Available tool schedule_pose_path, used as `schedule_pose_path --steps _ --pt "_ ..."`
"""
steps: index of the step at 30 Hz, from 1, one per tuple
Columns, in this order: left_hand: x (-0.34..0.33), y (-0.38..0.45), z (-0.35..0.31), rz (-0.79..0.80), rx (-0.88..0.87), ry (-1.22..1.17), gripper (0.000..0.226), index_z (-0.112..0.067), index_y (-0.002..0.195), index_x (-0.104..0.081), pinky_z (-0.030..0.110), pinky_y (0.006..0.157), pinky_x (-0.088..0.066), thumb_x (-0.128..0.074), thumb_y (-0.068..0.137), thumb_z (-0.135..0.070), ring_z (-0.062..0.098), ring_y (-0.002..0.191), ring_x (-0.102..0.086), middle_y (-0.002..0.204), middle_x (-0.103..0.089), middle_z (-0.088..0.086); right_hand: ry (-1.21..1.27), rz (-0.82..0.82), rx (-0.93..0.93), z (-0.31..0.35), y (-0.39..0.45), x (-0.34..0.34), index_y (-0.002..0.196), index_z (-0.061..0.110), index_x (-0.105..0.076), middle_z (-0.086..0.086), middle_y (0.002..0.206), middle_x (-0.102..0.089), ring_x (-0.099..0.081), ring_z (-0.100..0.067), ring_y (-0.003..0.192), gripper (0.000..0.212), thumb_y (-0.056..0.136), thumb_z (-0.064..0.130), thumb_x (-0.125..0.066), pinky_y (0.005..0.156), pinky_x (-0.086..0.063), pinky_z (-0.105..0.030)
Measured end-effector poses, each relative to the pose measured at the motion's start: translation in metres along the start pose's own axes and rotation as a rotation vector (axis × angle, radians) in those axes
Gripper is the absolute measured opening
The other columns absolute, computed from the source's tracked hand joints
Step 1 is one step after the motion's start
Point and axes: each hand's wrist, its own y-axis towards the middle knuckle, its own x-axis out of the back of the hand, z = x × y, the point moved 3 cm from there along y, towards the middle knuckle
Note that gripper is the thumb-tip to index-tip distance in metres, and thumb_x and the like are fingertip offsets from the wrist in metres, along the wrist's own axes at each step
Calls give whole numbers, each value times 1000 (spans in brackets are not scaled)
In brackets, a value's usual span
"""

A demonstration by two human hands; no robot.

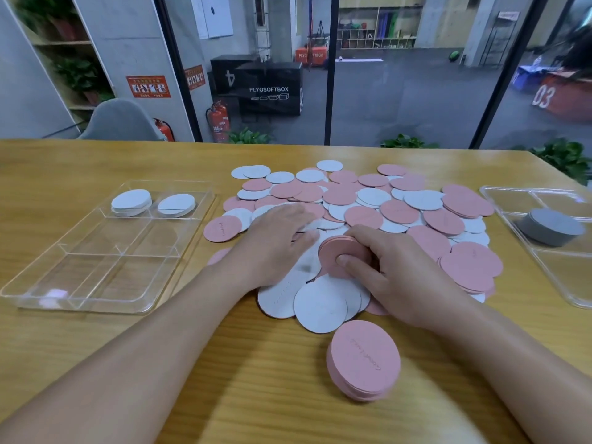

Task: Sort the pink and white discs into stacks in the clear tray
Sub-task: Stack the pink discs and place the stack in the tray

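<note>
A loose heap of pink and white discs covers the middle of the wooden table. My right hand grips a small stack of pink discs, thumb pressed on top. My left hand lies flat on the heap just left of that stack, blurred, fingers extended over white discs. A separate pile of pink discs sits on the table near me. The clear tray at the left holds two short stacks of white discs in its far compartments.
A second clear tray at the right edge holds a stack of grey discs. The near compartments of the left tray hold nothing. Bare tabletop lies in front of me. A glass wall runs behind the table's far edge.
</note>
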Motion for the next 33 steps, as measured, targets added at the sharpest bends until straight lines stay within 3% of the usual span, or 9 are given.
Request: schedule_pose_path --steps 8,11,14,18,24,26,29,31,33 --pt "6 -16 2 -161 88 -147 18 -28 84 -66 47 83 -55 -72 100 -35 15 100 -60 90 -67 -11 -4 -8 -13 -4 0 0 93 33 -55 11 80 -62 -57 -13 78 16 105 39 -62 68 -51 -43" --pt "7 -14 3 -182 111 -196 12 -31 103 -69 43 94 -56 -77 96 -36 15 110 -59 108 -64 -13 2 -3 -8 -4 0 -1 94 31 -56 10 80 -62 -57 -13 78 15 106 39 -62 69 -50 -43" --pt "7 -15 5 -138 212 -69 44 -35 138 -66 38 110 -42 -74 98 -52 16 130 -40 134 -53 -15 6 -4 -8 -4 0 0 94 31 -56 10 79 -62 -57 -13 78 16 105 40 -61 69 -50 -44" --pt "8 -17 2 -153 225 -7 44 -35 135 -66 37 109 -35 -74 97 -57 16 126 -36 131 -53 -17 0 -10 -6 -2 0 0 90 32 -53 10 78 -61 -56 -14 77 18 105 40 -60 68 -49 -43" --pt "23 -23 -1 -227 215 -531 22 -32 112 -68 33 69 -54 -77 98 -16 21 72 -65 103 -74 -8 -1 -32 -13 -2 0 1 88 28 -51 9 75 -56 -50 -15 72 23 106 37 -61 65 -45 -40" --pt "28 -30 0 -219 204 -645 8 -21 105 -75 34 73 -59 -70 106 -16 19 75 -72 98 -78 -4 9 -40 -10 -2 0 3 89 24 -51 7 74 -55 -48 -15 70 24 107 36 -62 62 -43 -37" --pt "33 -36 -1 -216 200 -700 26 -10 94 -78 49 92 -65 -66 111 -25 27 93 -76 97 -81 1 27 -42 -6 -1 -1 5 89 23 -52 6 74 -55 -45 -14 66 24 107 34 -63 58 -36 -30" --pt "34 -36 1 -224 186 -695 8 -13 97 -80 53 96 -62 -77 102 -18 30 96 -75 101 -79 0 39 -43 -4 0 -2 5 89 21 -53 5 73 -55 -44 -13 65 23 107 33 -62 57 -35 -28" --pt "33 -37 -1 -189 194 -693 23 -22 111 -80 47 94 -61 -82 94 -7 27 95 -76 112 -77 -8 51 -49 -8 0 -1 5 90 20 -53 4 74 -55 -45 -15 66 23 107 32 -62 57 -36 -30"
